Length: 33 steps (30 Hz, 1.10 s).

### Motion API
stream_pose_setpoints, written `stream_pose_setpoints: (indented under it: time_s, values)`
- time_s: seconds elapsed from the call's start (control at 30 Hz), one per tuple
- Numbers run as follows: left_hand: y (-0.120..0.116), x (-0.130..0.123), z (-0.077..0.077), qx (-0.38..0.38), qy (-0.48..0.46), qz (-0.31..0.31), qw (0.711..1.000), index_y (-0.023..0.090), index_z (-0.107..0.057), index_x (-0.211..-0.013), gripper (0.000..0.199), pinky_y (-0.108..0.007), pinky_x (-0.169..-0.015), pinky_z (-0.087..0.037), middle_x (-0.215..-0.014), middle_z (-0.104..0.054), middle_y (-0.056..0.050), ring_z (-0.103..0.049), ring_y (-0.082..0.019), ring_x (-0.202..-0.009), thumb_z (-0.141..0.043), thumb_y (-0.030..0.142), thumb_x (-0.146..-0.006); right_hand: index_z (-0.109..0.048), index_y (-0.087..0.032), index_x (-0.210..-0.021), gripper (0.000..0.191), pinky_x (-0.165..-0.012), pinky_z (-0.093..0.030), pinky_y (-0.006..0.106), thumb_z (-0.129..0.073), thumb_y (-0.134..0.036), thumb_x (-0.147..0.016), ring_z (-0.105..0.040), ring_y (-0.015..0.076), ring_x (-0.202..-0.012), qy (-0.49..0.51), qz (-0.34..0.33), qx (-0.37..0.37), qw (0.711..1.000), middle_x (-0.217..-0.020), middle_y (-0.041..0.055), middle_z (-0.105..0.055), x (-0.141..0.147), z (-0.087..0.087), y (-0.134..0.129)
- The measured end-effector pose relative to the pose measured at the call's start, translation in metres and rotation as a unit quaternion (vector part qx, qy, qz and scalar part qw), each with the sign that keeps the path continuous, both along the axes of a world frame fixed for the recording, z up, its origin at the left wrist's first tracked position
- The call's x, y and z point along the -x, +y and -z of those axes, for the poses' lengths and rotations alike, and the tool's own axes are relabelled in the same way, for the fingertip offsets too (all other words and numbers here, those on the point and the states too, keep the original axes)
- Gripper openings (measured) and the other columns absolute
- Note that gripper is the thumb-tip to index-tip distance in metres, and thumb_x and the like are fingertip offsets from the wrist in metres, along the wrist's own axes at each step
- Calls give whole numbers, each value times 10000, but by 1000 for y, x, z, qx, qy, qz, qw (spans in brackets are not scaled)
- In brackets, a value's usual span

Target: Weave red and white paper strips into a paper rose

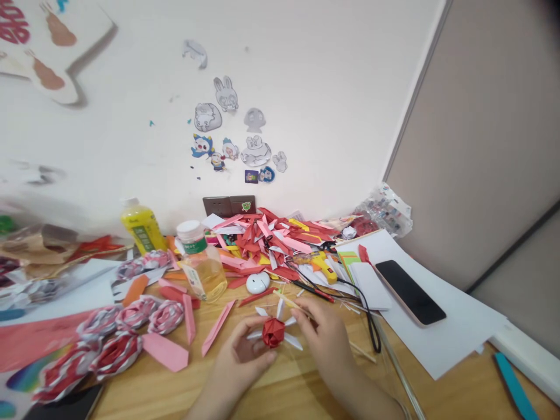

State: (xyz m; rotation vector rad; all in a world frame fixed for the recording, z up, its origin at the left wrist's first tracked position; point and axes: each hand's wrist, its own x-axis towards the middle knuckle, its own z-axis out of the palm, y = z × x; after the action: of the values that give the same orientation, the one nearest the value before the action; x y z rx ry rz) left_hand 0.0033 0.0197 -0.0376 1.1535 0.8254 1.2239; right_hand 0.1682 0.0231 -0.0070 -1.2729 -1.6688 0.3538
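Note:
My left hand point(245, 353) is curled around a folded red paper flower point(273, 332), which has narrow white pointed petals fanning out round it. Between the thumb and fingers of my right hand point(321, 332) is a thin pale stick point(285, 300). Its tip points up and to the left, just above the flower's right side. The right fingers are close to the white petals; whether they touch is unclear. A white earphone case point(258, 283) lies just beyond the flower, and a pink folded paper strip point(217, 328) is left of my left hand.
A pile of folded paper strips point(271, 239) lies by the wall, with a yellow glue gun point(322, 266) and black cord in front. Bottles point(144, 226) and a jar point(205, 265) stand left, near twisted rosettes point(116, 353). A phone point(410, 291) rests on white paper point(464, 332) at right.

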Motion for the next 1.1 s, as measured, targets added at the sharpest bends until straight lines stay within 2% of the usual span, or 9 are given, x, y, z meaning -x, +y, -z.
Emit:
stream_pose_setpoints:
  time_s: [0.07,0.17,0.37,0.47,0.63,0.73,0.83,1.0,1.1]
  values:
    - [-3,2,-1,-16,54,-2,998,196,-612,-924,367,-308,-797,-519,-962,-683,-59,-639,-218,-918,-768,202,-593,-630,-197,-814,151,-582,-401,231,-485,-221,-848,-595,164,-669,4,7,11,1000,-732,7,-656,-3,-2,1]
    - [-8,2,-4,-16,111,-15,994,216,-592,-1029,450,-319,-842,-513,-1042,-668,-66,-624,-220,-972,-743,175,-607,-629,-193,-830,159,-600,-406,237,-473,-213,-855,-596,163,-686,1,1,3,1000,-761,15,-662,-5,-1,2]
    - [-7,4,-6,35,142,99,984,249,-579,-1155,572,-341,-896,-492,-1150,-657,-45,-609,-233,-1041,-730,190,-607,-621,-169,-871,178,-621,-423,257,-449,-214,-870,-611,172,-702,-47,-36,-53,997,-781,39,-672,-3,5,2]
    - [-5,5,-6,28,161,107,981,255,-605,-1129,528,-355,-937,-462,-1142,-666,-27,-613,-228,-1042,-719,183,-618,-620,-169,-872,191,-618,-428,259,-438,-224,-881,-608,166,-695,-60,-40,-68,995,-780,42,-671,-5,4,4]
    - [-5,2,-5,4,165,36,986,227,-620,-1099,468,-365,-946,-459,-1174,-647,-41,-602,-237,-1067,-686,196,-637,-619,-178,-850,205,-614,-423,272,-424,-229,-891,-578,174,-705,-111,-23,-106,988,-764,47,-641,-12,-8,3]
    - [-4,2,-1,-20,190,-31,981,212,-604,-1120,458,-386,-973,-433,-1199,-630,-58,-581,-245,-1097,-665,238,-667,-582,-168,-1058,278,-630,-433,284,-351,-176,-902,-581,184,-725,-167,-55,-133,975,-796,66,-641,-12,-13,-2]
    - [-2,3,4,-32,210,-61,975,210,-564,-1171,484,-383,-957,-452,-1194,-633,-67,-598,-243,-1074,-641,278,-698,-475,-155,-1230,380,-606,-445,281,-334,-135,-878,-585,182,-693,-220,-113,-136,959,-799,69,-646,-5,-10,-6]
    - [-1,3,6,-46,226,-83,969,175,-558,-1156,465,-363,-912,-493,-1162,-649,-82,-621,-240,-1035,-621,298,-712,-561,-163,-1108,312,-604,-446,279,-383,-108,-856,-582,188,-714,-240,-98,-115,959,-804,72,-632,9,-2,-10]
    - [-3,3,4,-67,261,-83,960,196,-571,-1137,416,-367,-917,-487,-1153,-655,-67,-618,-234,-1037,-606,277,-731,-591,-166,-1040,271,-574,-425,271,-389,-132,-863,-564,181,-668,-245,-85,-115,959,-766,64,-613,11,-3,-12]
